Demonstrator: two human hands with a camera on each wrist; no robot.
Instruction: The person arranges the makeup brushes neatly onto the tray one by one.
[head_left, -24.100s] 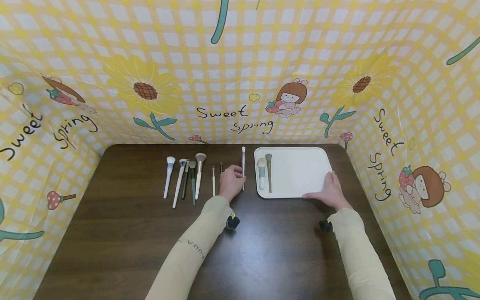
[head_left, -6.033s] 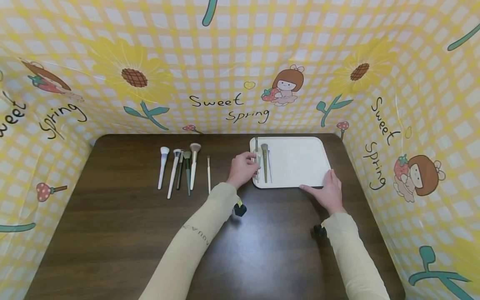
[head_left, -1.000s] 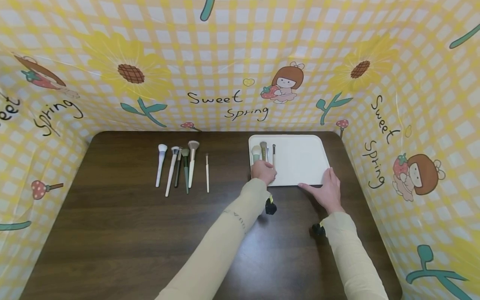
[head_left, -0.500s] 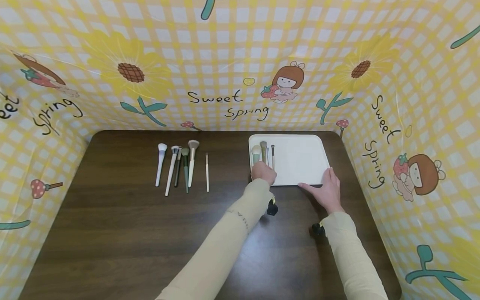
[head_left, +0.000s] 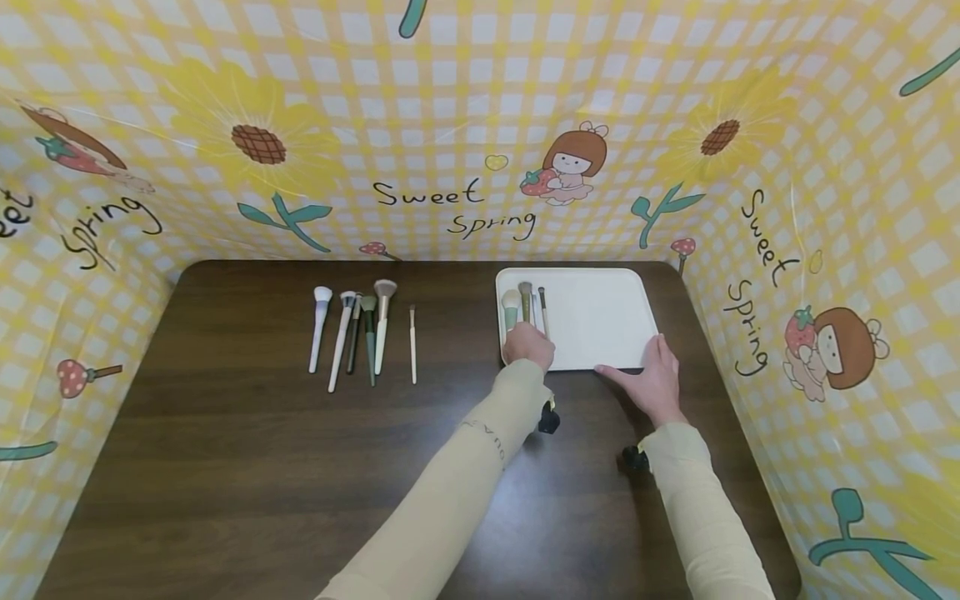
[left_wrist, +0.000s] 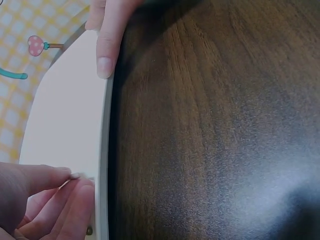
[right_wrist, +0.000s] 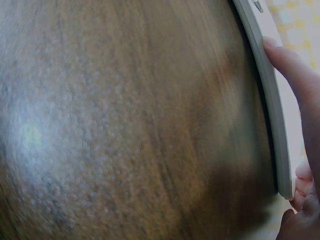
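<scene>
In the head view my left hand (head_left: 528,346) is over the front left of a white tray (head_left: 600,321), pinching the lower end of a slim dark-tipped makeup brush (head_left: 544,312). In the left wrist view its thumb and fingers (left_wrist: 80,200) meet on the small handle end. Left of that brush lie a thin pale brush (head_left: 535,308), an olive-handled brush (head_left: 526,302) and a fluffy brush with a green handle (head_left: 511,308); my hand hides their lower parts. My right hand (head_left: 652,383) grips the tray's near right corner, thumb on the front rim, fingers along the right side.
On the dark wooden table (head_left: 300,467), left of the tray, lies a slim white-handled brush (head_left: 413,350). Further left sit several larger brushes, among them a white one (head_left: 319,329) and a fluffy one (head_left: 383,321). A yellow checked cloth (head_left: 420,125) walls in the back and sides.
The thin pale brush and the dark-tipped brush have gone from table to tray. In the last second my left hand shifts the dark-tipped brush slightly left, nearer the others. My right hand stays.
</scene>
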